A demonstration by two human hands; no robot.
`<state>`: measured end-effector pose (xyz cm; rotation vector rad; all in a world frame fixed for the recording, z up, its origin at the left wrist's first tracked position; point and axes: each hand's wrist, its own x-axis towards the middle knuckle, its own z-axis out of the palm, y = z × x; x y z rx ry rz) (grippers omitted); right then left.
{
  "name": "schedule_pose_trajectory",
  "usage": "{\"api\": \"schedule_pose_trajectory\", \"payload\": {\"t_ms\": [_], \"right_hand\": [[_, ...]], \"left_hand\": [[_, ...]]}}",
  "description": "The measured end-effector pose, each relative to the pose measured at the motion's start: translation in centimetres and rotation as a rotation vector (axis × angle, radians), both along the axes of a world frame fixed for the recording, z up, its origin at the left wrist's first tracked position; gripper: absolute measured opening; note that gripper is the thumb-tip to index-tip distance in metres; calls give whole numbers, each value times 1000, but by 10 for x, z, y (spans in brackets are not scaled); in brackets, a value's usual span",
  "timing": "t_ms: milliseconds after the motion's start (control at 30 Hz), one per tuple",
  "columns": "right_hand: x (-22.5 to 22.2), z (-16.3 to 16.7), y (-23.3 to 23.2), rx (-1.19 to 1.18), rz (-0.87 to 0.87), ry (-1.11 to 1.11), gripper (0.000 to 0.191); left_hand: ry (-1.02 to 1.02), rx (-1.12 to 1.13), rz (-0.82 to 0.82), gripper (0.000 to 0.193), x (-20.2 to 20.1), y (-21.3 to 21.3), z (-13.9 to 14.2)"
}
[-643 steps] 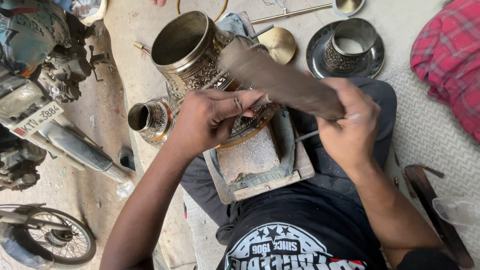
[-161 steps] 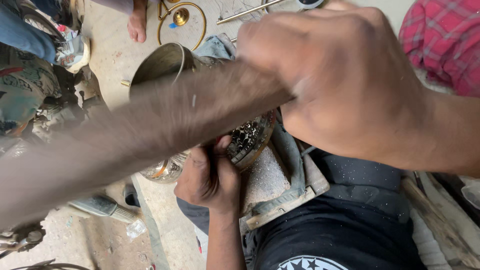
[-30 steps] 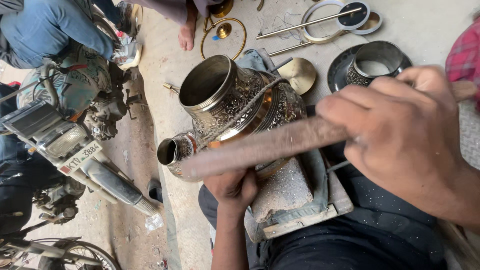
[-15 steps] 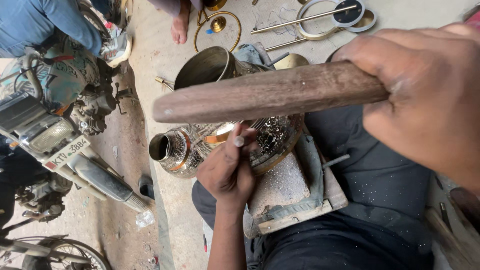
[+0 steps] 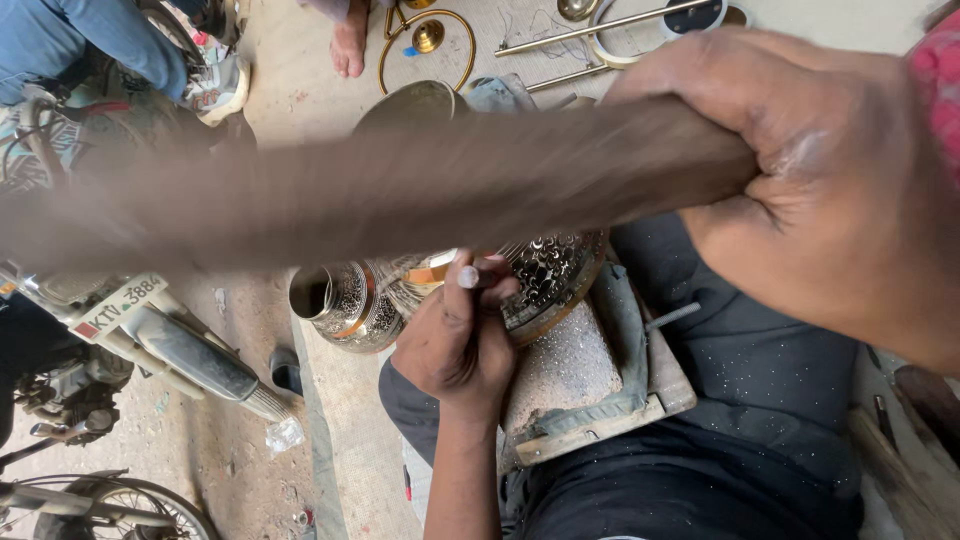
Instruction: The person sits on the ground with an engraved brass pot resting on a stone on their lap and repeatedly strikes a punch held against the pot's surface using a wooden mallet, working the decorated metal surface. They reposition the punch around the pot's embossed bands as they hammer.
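My right hand (image 5: 810, 190) grips a long wooden stick (image 5: 400, 185), raised close to the camera and blurred, crossing the view from right to left. Beneath it an engraved metal vase (image 5: 420, 285) lies on its side on a padded block (image 5: 590, 375) on my lap. My left hand (image 5: 455, 340) rests on the vase and pinches a small punch tool (image 5: 478, 275) against the patterned belly. The stick hides most of the vase's wide mouth.
A motorbike (image 5: 110, 320) stands at the left on the dusty floor. Brass rings and rods (image 5: 470, 40) lie at the top beside another person's bare foot (image 5: 350, 40). A bicycle wheel (image 5: 110, 510) shows at the bottom left. A small dark object (image 5: 285, 370) sits below the vase.
My right hand has swung the stick higher and nearer the camera, so it now covers the vase's upper half. My left hand stays on the vase with the punch.
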<state>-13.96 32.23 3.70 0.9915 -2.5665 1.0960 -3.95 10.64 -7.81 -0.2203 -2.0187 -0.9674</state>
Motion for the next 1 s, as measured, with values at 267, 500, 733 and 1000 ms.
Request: {"api": "schedule_pose_trajectory", "payload": {"t_ms": [267, 500, 733, 1000], "right_hand": [[4, -5, 0, 115, 19, 152, 33], [9, 23, -9, 305, 11, 328, 41], [9, 13, -11, 271, -14, 344, 34], [13, -2, -6, 200, 3, 348, 43]], "left_hand": [[22, -106, 134, 35, 3, -6, -6], [4, -95, 198, 33, 5, -4, -7], [21, -98, 200, 32, 6, -4, -6], [33, -72, 118, 28, 7, -8, -6]]}}
